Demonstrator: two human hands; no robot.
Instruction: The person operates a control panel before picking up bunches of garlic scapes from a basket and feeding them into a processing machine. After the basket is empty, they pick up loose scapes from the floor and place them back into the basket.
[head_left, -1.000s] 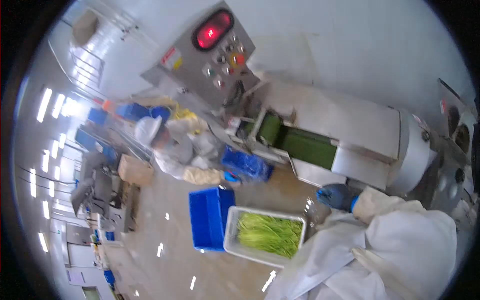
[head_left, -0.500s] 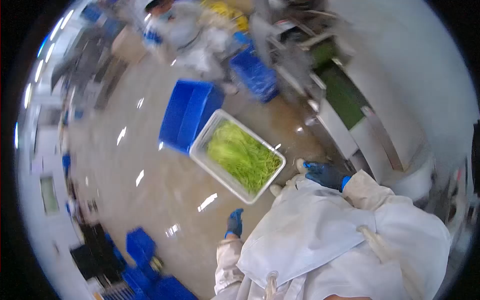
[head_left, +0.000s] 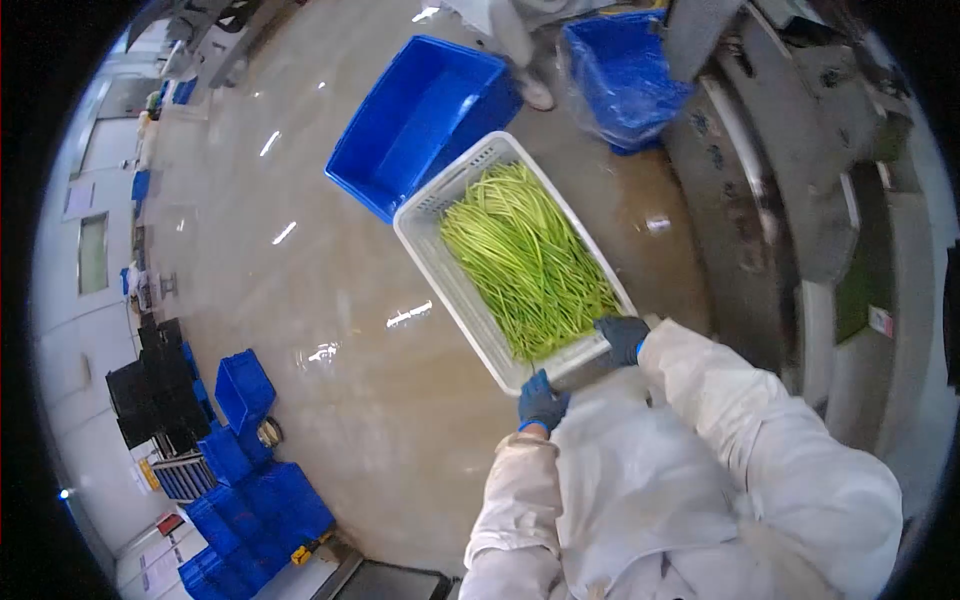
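A white plastic crate (head_left: pixel 455 292) full of long thin green vegetable stems (head_left: pixel 530 260) stands in front of me, its far end by an empty-looking blue tub (head_left: pixel 415 125). My left hand (head_left: pixel 541 402), in a dark blue glove, is closed on the rim at the crate's near left corner. At the near right corner, my right hand (head_left: pixel 624 340), gloved alike, holds the rim with its fingers over the edge. The undersides of both hands are hidden.
A blue bin (head_left: pixel 625 75) with a clear plastic liner stands at the far right, near metal machinery (head_left: pixel 740 170). Several blue crates (head_left: pixel 255 510) are stacked at lower left. Another person's white clothing and shoe (head_left: pixel 537 92) show at the top. The floor (head_left: pixel 330 270) looks wet.
Both hands have come from beside the crate onto its near rim. My view has tipped down and moved closer, so the crate looks larger.
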